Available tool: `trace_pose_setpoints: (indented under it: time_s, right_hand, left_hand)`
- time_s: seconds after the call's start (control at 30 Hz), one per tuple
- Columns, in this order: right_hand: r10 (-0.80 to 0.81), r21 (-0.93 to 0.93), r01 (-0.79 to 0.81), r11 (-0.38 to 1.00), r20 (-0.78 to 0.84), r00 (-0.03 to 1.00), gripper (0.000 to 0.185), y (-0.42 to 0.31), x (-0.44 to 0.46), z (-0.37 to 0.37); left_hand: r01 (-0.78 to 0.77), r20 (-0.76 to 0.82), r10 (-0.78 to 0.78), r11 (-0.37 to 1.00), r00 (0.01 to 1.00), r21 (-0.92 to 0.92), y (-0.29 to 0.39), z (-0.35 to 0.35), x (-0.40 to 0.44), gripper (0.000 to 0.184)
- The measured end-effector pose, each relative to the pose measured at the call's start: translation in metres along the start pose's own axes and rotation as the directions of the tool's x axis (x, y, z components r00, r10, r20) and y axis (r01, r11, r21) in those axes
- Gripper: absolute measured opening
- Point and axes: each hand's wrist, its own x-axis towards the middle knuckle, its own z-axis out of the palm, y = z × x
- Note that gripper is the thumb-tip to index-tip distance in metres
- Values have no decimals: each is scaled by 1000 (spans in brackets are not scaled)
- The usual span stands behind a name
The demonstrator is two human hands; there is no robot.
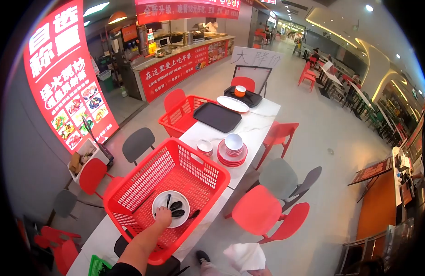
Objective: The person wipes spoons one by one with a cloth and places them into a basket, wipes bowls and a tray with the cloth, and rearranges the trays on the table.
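Note:
My left hand (163,217) reaches into a large red plastic basket (208,171). Its fingers are closed at a black spoon (168,199) over a white bowl (183,220). More black spoons (176,206) lie in that bowl, and another dark spoon (194,214) rests beside it on the basket floor. Only part of my right hand (260,272) shows at the bottom edge, with a bunched white cloth (245,255) in its grip.
Past the basket, the white table (258,126) bears stacked red plates (231,161) with bowls (233,141), small white dishes (204,146), a black tray (217,116) and an oval plate (233,104). Another red basket (175,116) stands behind. Chairs (254,210) flank the table.

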Motion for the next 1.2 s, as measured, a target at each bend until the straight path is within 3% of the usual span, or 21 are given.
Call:
trace_pose_setpoints:
  time_s: [0.03,0.13,0.17,0.2,0.3,0.4,0.5,0.6,0.63,0.67,0.7,0.73,0.83,0.9,0.93,1.07,1.2]
  right_hand:
    - [-7,23,7,1000,2,1000,45,-1,0,-1]
    - [-34,96,33,995,13,999,46,-2,3,-5]
    - [-47,120,45,992,17,999,46,-1,3,-7]
    - [-51,149,47,988,22,998,46,0,6,-7]
    - [-66,237,53,970,49,997,46,5,24,-2]
    - [-98,303,68,951,85,992,48,35,65,-11]
    - [-69,397,32,917,81,994,48,67,94,-4]
    - [9,416,-95,904,205,979,46,87,112,48]
    - [-42,204,0,979,201,979,45,107,123,52]
    - [-92,-20,98,995,210,973,45,131,138,51]
    - [-11,107,-10,994,195,981,39,137,147,64]
    - [70,236,-112,965,179,981,33,143,155,77]
    - [-20,-291,51,955,108,994,26,131,146,110]
    - [-12,-475,85,876,156,988,24,116,129,137]
    - [-22,-479,113,870,192,981,25,112,122,147]
    - [-95,-472,254,844,335,937,29,120,112,159]
    - [-207,-543,375,752,345,915,31,122,117,157]
  left_hand:
    - [10,-39,-12,999,999,-46,-2,-1,-4,22]
    - [95,92,-74,965,993,-243,-3,-34,-12,29]
    - [58,19,-55,944,998,-325,-5,-42,-17,34]
    - [117,84,-87,863,993,-491,-8,-44,-21,35]
    - [345,329,-111,421,938,-839,-10,-78,-42,35]
    - [478,478,0,-12,878,-878,-2,-117,-75,34]
    - [440,437,67,-233,897,-867,21,-172,-121,32]
    - [388,391,31,-212,920,-897,52,-209,-152,31]
    - [221,221,10,50,975,-974,59,-203,-157,31]
    - [134,137,7,161,991,-978,66,-191,-164,32]
    - [49,52,3,272,999,-961,73,-179,-171,34]
    - [76,60,-53,361,997,-929,82,-193,-179,34]
    - [108,20,-162,554,987,-826,97,-228,-206,31]
    - [154,84,-192,392,978,-907,90,-226,-216,32]
    - [182,123,-204,303,971,-935,85,-223,-224,32]
    - [178,140,-208,174,968,-969,75,-208,-239,19]
    - [139,107,-182,175,977,-975,67,-188,-231,31]
